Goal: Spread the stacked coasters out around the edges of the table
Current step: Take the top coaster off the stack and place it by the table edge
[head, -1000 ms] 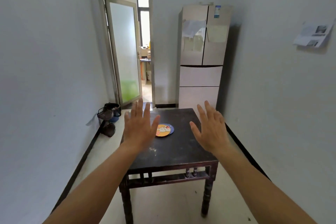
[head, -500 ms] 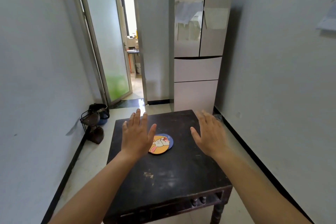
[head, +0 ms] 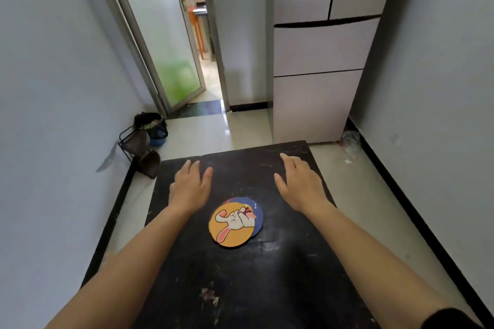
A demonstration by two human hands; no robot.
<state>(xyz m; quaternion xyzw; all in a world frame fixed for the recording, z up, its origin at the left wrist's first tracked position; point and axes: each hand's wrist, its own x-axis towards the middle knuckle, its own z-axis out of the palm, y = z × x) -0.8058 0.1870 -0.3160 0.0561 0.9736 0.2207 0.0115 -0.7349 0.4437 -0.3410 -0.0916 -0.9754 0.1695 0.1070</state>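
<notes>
A small stack of round coasters [head: 235, 223] lies near the middle of the dark table [head: 240, 288]. The top one is orange with a white rabbit; a dark blue one peeks out beneath it at the right. My left hand [head: 190, 187] hovers flat over the table, beyond and to the left of the stack, fingers apart and holding nothing. My right hand [head: 300, 185] hovers beyond and to the right of the stack, also flat and holding nothing. Neither hand touches the coasters.
A tall pale fridge [head: 320, 61] stands just past the table's far edge. A wire rack with dark items [head: 144, 141] sits on the floor at the left wall. A glass door [head: 160, 35] stands ajar behind it. Walls run close on both sides.
The view has moved closer and tilted down over the table. Both hands have passed beyond the coaster stack toward the table's far edge, staying flat and holding nothing.
</notes>
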